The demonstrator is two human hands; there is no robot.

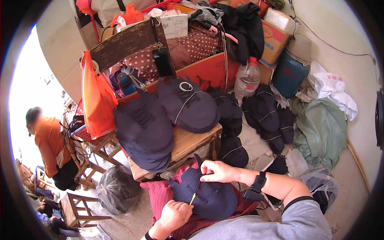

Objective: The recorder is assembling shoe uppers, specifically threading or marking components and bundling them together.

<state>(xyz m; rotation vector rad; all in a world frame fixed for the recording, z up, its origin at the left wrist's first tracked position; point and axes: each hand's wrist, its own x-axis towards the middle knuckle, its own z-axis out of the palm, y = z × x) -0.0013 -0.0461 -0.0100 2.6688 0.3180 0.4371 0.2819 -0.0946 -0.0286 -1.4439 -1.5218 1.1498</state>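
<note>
A dark blue fabric piece [219,200], rounded at its lower right, lies across the person's lap on a red striped cloth [158,196], nearer that cloth's right edge than its upper left corner and just in front of the bench [190,145]. The left hand [176,216] rests at the piece's lower left edge, fingers curled in with no visible gap, thumb and forefinger closed on the yellow lower end of a slim item [193,198] that turns dark higher up and slants over the fabric. The right hand [218,172] comes in from the right above the piece, thumb and forefinger pinched together at the dark upper end; whether they also grip some fabric cannot be told. A black wristband [259,182] circles the right wrist. On the bench, a loose stack of dark fabric [145,132] covers the left end, while a tied stack [190,110] sits toward the far edge and right end, a white cord [185,86] coiled on top. Past the bench's right end, more tied dark bundles [264,114] lie on the floor beside a green sack [322,128]. Left of the bench stands a filled plastic bag [118,190].
</note>
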